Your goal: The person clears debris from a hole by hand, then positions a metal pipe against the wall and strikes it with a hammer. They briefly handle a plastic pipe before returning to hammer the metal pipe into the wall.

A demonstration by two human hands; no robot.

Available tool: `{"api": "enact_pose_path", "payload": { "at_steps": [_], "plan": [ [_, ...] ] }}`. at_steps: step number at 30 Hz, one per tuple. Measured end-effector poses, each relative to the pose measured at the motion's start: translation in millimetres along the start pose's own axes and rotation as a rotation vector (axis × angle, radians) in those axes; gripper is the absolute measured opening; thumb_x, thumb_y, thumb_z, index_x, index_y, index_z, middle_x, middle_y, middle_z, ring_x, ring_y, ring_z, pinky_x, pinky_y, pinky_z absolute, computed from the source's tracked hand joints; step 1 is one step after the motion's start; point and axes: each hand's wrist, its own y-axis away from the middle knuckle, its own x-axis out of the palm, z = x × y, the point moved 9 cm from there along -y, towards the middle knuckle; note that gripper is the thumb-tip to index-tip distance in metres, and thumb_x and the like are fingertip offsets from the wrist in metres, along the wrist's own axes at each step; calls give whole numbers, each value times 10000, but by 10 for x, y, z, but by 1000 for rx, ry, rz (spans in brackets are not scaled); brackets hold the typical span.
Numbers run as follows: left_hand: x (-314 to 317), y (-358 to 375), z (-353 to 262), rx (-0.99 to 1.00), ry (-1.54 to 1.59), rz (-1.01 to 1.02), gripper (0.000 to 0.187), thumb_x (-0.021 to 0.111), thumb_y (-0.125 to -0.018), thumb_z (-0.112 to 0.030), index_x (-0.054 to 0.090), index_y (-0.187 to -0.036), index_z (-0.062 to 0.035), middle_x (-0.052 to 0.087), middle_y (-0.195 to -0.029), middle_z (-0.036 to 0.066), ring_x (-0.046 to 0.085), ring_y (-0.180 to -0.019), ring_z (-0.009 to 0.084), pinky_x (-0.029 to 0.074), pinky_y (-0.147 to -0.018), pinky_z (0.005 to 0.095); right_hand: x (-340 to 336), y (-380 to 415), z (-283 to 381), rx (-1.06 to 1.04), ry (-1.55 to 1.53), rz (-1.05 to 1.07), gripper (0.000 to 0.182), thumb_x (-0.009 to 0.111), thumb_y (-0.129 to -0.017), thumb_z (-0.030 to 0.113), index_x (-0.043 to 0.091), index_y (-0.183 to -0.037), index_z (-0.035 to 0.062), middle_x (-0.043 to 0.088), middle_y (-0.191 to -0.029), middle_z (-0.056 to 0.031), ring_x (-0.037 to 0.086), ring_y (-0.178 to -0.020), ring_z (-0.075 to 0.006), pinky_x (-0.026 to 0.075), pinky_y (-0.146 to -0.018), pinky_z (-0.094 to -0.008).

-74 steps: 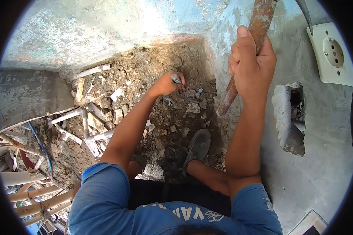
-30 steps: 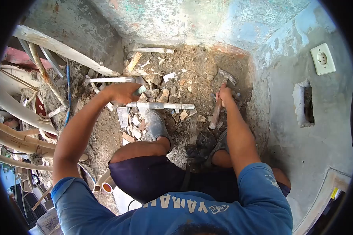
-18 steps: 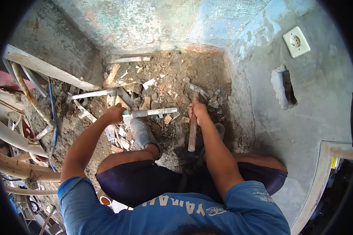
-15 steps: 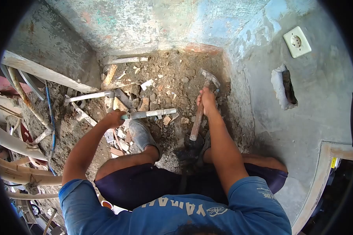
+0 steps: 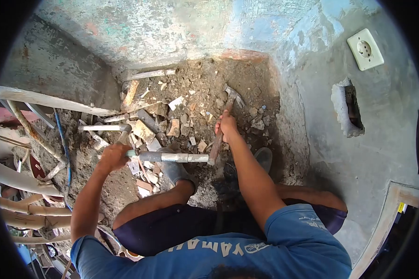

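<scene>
My left hand [image 5: 114, 157] is wrapped round the left end of a length of grey-white pipe [image 5: 186, 158], where a pale green piece shows beside the fingers. The pipe lies level across the view, above my left boot [image 5: 178, 173]. Closed round the wooden handle of a claw hammer [image 5: 215, 151], my right hand [image 5: 226, 126] grips it partway along. The hammer's metal head [image 5: 233, 95] points away from me over the dug soil, and the butt of its handle is right at the pipe's right end.
Broken tile and rubble [image 5: 146, 132] cover the soil around an L-shaped white pipe [image 5: 104, 128]. A painted wall [image 5: 172, 32] rises ahead. On the grey right-hand wall are a socket [image 5: 365, 49] and a rough hole [image 5: 347, 108]. Bamboo poles [image 5: 37, 209] lie at left.
The hammer has come left and toward me, its handle butt now meeting the pipe's end in view. My left hand has moved down and left with the pipe, which is now more level.
</scene>
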Motion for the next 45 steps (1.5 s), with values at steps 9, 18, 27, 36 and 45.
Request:
{"api": "enact_pose_path", "payload": {
  "at_steps": [9,18,27,36,45],
  "plan": [
    [-1009,739,259,60,340,-52,358,747,-708,-141,635,-1020,-6,670,-844,136,608,-751,226,467,-708,364,10,663,-169,24,104,200,388,400,-1003,442,471,-999,60,458,-601,-27,467,-488,-165,411,-446,-338],
    [-1239,1029,521,-54,530,-343,280,705,-718,-52,602,-964,35,551,-655,67,453,-611,145,418,-598,340,-1145,118,281,-56,-56,-260,489,345,-1011,455,467,-898,-5,488,-604,-86,478,-444,-222,422,-430,-371],
    [-1291,637,517,-53,439,-313,228,707,-745,-63,588,-914,33,549,-640,115,468,-596,192,417,-612,366,392,982,-688,176,-278,157,427,371,-1005,463,479,-1032,51,433,-621,-4,426,-478,-132,400,-444,-309],
    [-1494,672,489,-29,432,-452,310,664,-809,-82,573,-1082,32,552,-624,131,474,-552,198,410,-571,360,226,951,33,-73,-118,145,416,375,-1009,447,475,-1056,46,429,-616,-8,431,-478,-131,415,-456,-320],
    [-1721,1017,737,-243,342,-573,501,666,-842,-142,505,-1252,98,516,-609,108,440,-548,167,429,-572,329,-216,690,-728,66,-183,-173,393,305,-1014,452,390,-998,69,428,-645,-59,436,-498,-196,412,-463,-374]
  ]
}}
